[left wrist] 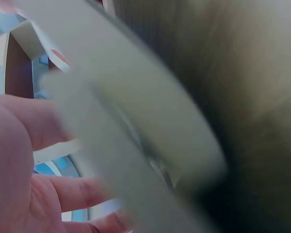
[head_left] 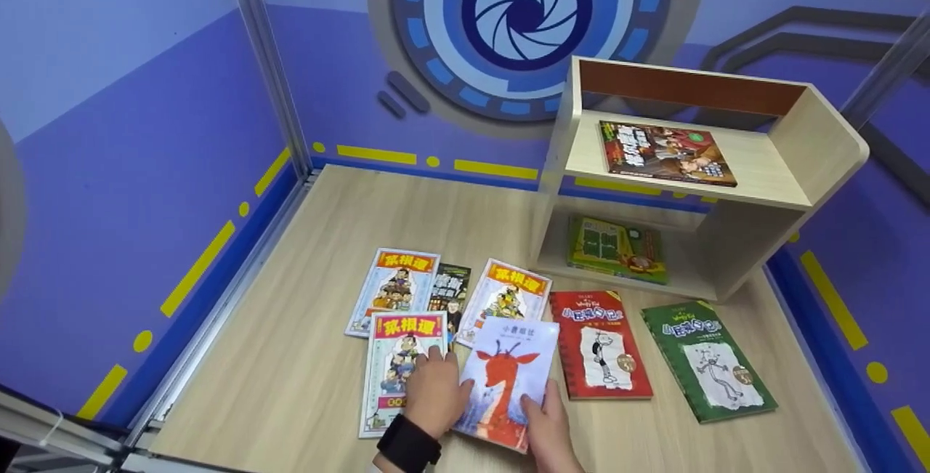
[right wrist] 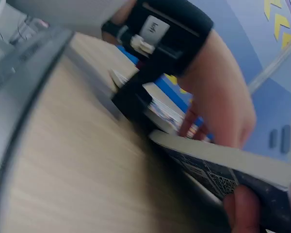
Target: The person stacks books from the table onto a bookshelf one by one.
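A picture book with an orange deer on its cover [head_left: 505,386] is tilted up at the front middle. My right hand [head_left: 548,422] grips its lower right corner, thumb on the cover; in the right wrist view a fingertip [right wrist: 245,208] presses the back cover. My left hand [head_left: 436,393], wearing a black wristband [head_left: 409,444], lies over the right side of a pink-bottomed comic [head_left: 385,386], its thumb at the deer book's left edge. In the left wrist view its fingers [left wrist: 77,191] extend behind blurred pale book edges [left wrist: 150,97].
Behind lie two similar comics [head_left: 398,284] [head_left: 512,291] and a dark book [head_left: 449,291] between them. To the right are a red book [head_left: 601,342] and a green book [head_left: 708,360]. A two-level wooden shelf [head_left: 821,131] holds a brown book [head_left: 668,153] above and a green-yellow one [head_left: 616,248] below.
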